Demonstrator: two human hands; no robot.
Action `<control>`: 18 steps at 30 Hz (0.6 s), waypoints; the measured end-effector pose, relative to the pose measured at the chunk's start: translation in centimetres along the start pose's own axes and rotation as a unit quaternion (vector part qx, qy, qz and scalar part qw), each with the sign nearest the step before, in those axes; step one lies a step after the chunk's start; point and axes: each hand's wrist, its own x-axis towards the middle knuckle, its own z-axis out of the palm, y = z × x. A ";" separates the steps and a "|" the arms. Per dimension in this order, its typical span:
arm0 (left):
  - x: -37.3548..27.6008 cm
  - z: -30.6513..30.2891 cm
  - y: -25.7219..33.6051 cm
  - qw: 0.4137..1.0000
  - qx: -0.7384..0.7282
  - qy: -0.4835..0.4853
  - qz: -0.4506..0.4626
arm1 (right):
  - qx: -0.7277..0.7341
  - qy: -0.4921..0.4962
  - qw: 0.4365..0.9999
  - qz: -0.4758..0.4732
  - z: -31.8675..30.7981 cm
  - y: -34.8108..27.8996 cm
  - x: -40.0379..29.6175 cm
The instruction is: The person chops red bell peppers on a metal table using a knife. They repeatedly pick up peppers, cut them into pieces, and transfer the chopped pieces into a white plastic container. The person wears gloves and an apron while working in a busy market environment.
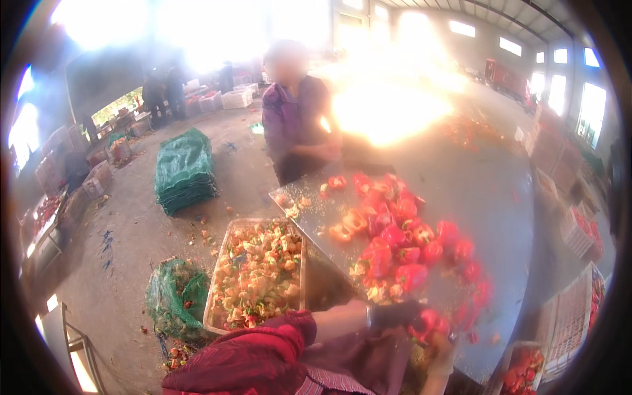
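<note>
My left hand (397,315), in a dark glove or sleeve covering, reaches over the near edge of a metal table (493,237) and is closed around a red bell pepper (425,325). Close by on its right, my right hand (442,348) is at the same pepper or one beside it; blur hides its fingers and whether it holds a tool. Beyond both hands lies a heap of red bell peppers (395,236), with orange pepper pieces (353,221) at its left side. Pale pepper cores (380,292) lie at the heap's near side.
A crate (303,276) full of pepper cores stands left of the table. Behind it are stacked green mesh sacks (182,170) and, nearer, a green mesh bag (177,298). A person (296,118) stands across the table. Crates of red peppers (524,370) stand at right.
</note>
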 end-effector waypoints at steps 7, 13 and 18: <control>1.2 -1.4 -3.8 0.986 -0.145 -0.086 -0.002 | 0.065 -0.077 0.985 0.137 -4.0 3.2 2.6; 3.6 -2.4 -6.4 0.995 0.056 0.087 0.006 | -0.271 0.007 0.934 -0.232 -2.2 2.9 3.1; 4.7 -3.0 -6.0 0.981 0.155 0.111 0.036 | -0.128 0.038 0.990 0.034 0.9 0.5 2.4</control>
